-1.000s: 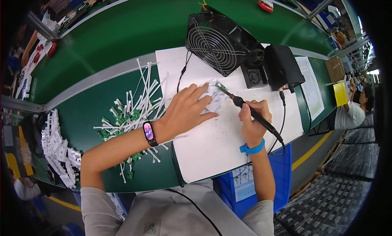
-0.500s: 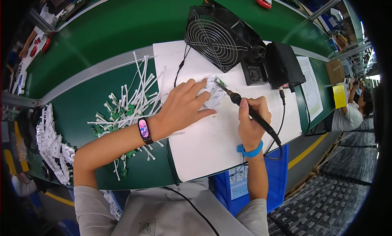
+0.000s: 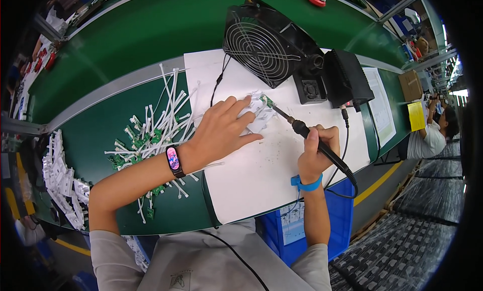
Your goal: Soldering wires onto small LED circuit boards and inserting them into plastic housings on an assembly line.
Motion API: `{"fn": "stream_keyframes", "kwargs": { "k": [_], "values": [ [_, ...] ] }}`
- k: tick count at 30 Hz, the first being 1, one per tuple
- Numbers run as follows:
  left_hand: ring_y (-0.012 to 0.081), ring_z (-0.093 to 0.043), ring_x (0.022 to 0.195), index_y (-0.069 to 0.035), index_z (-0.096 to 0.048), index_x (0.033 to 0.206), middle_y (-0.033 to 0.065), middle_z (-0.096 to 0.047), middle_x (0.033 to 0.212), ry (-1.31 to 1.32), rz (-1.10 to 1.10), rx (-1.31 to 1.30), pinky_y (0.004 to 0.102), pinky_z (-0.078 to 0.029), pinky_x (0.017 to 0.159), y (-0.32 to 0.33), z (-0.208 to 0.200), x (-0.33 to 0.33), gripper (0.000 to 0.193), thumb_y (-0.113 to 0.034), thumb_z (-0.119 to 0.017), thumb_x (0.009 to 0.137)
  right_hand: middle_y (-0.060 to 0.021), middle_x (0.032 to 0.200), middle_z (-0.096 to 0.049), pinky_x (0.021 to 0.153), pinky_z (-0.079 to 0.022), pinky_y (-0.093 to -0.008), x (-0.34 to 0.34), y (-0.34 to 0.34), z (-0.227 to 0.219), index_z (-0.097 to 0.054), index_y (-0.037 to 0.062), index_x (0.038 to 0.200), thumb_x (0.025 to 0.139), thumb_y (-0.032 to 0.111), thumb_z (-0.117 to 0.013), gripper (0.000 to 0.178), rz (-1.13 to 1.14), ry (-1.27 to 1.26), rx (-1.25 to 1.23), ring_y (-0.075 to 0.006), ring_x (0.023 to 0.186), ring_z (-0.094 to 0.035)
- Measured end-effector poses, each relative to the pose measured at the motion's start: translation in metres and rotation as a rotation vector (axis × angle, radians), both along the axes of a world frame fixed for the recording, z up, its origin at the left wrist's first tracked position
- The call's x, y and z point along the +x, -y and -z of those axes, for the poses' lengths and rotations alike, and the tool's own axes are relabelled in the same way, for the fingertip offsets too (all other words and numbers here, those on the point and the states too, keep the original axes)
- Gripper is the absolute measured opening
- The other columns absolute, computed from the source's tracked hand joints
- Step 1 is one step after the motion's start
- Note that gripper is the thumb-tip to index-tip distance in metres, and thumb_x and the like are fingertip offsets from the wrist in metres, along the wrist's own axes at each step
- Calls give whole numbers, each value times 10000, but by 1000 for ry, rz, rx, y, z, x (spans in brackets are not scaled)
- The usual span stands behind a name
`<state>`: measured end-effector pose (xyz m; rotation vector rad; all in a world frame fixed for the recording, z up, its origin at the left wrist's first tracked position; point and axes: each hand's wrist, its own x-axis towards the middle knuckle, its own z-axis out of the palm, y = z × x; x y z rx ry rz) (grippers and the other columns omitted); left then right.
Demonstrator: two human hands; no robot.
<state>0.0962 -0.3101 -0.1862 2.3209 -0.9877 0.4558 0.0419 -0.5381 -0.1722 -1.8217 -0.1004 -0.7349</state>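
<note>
My right hand (image 3: 316,157) is closed around the black handle of a soldering iron (image 3: 329,156). The iron's metal tip reaches a small green circuit board (image 3: 265,99) on a white plastic piece (image 3: 260,119), though I cannot tell whether it touches. My left hand (image 3: 221,127) lies over the left side of this piece, fingers spread, thumb apart and fingertips resting on it; part of the piece is hidden beneath. Left of my wrist is a loose pile of white cables with green boards (image 3: 156,135).
A black fan with a wire guard (image 3: 259,49) stands behind the white sheet (image 3: 246,190), with a black box unit (image 3: 347,79) to its right. White plastic parts (image 3: 63,180) are stacked at far left. A blue bin (image 3: 339,215) sits below the front edge. Another person (image 3: 432,135) is at far right.
My right hand and the soldering iron have shifted slightly right and toward me, and the tip has drawn back a little along the board. My left hand stays nearly still.
</note>
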Motion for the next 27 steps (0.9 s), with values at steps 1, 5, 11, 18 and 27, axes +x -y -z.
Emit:
{"fn": "stream_keyframes", "kwargs": {
  "k": [1, 5, 11, 18, 27],
  "values": [
    [276, -593, 994, -13, -689, 964, 208, -649, 1267, -25, 11, 13, 377, -541, 795, 0, 0, 0, 431, -371, -845, 780, -71, 639, -586, 542, -360, -225, 0, 0, 0, -484, 13, 858, 962, 53, -654, 203, -11, 3, 4, -69, 557, -464],
    [270, -593, 994, -13, -689, 960, 209, -650, 1268, -20, 7, 18, 377, -539, 796, -1, -1, -1, 428, -371, -842, 783, -55, 618, -552, 525, -322, -235, 1, 0, 0, -480, 16, 850, 967, 70, -652, 215, -13, 4, -31, -61, 549, -420],
    [271, -594, 994, -10, -691, 962, 216, -651, 1271, -17, 7, 20, 375, -537, 791, -1, 0, 0, 432, -375, -840, 786, -49, 605, -532, 520, -309, -239, 3, 1, -1, -472, 16, 842, 973, 79, -643, 224, -16, -3, -53, -60, 546, -410],
    [257, -595, 910, -45, -717, 966, 168, -662, 1281, 28, -5, 0, 356, -521, 721, 0, 2, 0, 422, -365, -882, 747, -47, 605, -526, 520, -312, -238, 2, -1, -5, -454, 20, 831, 979, 92, -638, 247, -28, -51, -77, -57, 548, -416],
    [260, -593, 918, -47, -714, 971, 166, -661, 1279, 25, -9, 4, 361, -518, 726, -1, 2, 1, 420, -365, -881, 753, -41, 612, -526, 523, -316, -238, 1, 0, -4, -445, 29, 834, 986, 95, -623, 243, 5, -49, -75, -52, 552, -423]
  ]
}}
